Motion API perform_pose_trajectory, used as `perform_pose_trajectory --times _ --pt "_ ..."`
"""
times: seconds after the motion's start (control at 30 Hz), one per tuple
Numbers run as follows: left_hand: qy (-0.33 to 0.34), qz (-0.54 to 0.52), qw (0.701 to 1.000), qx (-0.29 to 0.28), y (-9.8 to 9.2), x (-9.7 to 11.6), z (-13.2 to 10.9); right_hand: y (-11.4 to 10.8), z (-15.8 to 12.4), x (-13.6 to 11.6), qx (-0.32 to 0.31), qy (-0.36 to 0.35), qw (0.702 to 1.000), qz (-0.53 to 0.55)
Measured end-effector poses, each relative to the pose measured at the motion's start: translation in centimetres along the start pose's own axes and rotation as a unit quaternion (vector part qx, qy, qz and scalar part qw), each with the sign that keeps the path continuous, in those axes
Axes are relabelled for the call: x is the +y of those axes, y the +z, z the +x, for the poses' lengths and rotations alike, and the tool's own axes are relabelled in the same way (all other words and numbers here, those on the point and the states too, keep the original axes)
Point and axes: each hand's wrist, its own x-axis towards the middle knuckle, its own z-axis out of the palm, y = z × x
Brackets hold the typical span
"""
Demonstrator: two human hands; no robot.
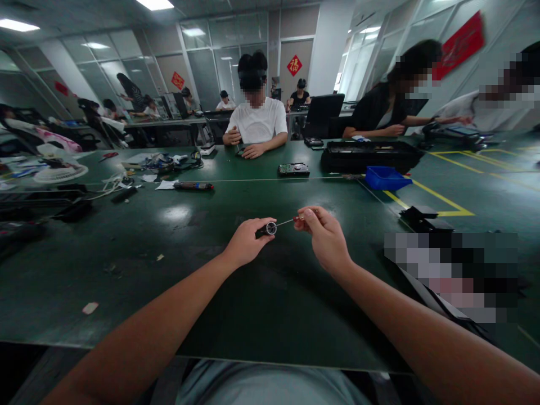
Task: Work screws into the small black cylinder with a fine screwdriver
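My left hand (244,243) is closed around a small black cylindrical part (270,228) with a silver ring at the end that faces me. Thumb and fingers grip its sides, and most of its body is hidden by them. Between the fingers of my right hand (328,239) is a thin screwdriver (286,222) with a reddish handle. Its metal shaft points left, and the tip is at the ringed end of the part; whether it touches I cannot tell. Both hands are above the dark green table (261,304).
A hard drive (294,169) lies ahead, near a long black tray (371,156) and a blue bin (386,178). Left of them are a pen-shaped electric tool (194,186) and a white fan (59,169). A person (257,121) sits opposite; others work at right.
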Motion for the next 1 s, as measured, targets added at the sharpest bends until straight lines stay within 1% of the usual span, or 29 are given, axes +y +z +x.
perform_pose_trajectory --times 0.1,0.17,0.27,0.33,0.47,0.57,0.63,0.7,0.87,1.0 --pt "0.002 -0.005 1.0 0.005 -0.1 0.1 0.0 -0.1 0.6 0.9 0.022 0.062 0.995 0.07" --pt "0.002 -0.008 1.0 0.007 -0.2 0.1 0.0 -0.2 0.9 1.3 0.027 0.097 0.99 0.095" --pt "0.009 -0.009 1.0 0.005 -0.3 0.1 0.0 -0.4 1.2 1.7 0.014 0.124 0.986 0.107" --pt "0.013 -0.01 1.0 0.0 -0.3 0.1 0.0 -0.4 1.3 1.8 0.009 0.125 0.987 0.105" --pt "0.013 -0.005 1.0 -0.003 -0.2 0.3 -0.1 -0.3 0.9 1.3 0.033 0.093 0.992 0.083" --pt "0.009 0.0 1.0 0.002 -0.2 0.4 -0.1 -0.2 0.5 0.7 0.043 0.037 0.998 0.014" --pt "0.007 -0.001 1.0 0.002 -0.1 0.3 -0.1 -0.2 0.2 0.4 0.04 -0.002 0.998 -0.043" --pt "0.008 -0.001 1.0 0.003 -0.1 0.3 -0.1 -0.1 -0.1 0.1 0.035 -0.026 0.996 -0.083" --pt "0.005 0.002 1.0 0.006 -0.1 0.3 -0.1 -0.2 -0.3 -0.7 0.022 -0.049 0.99 -0.128" --pt "0.007 0.009 1.0 0.005 -0.1 0.2 -0.1 -0.5 -0.2 -1.5 0.014 -0.054 0.976 -0.212"
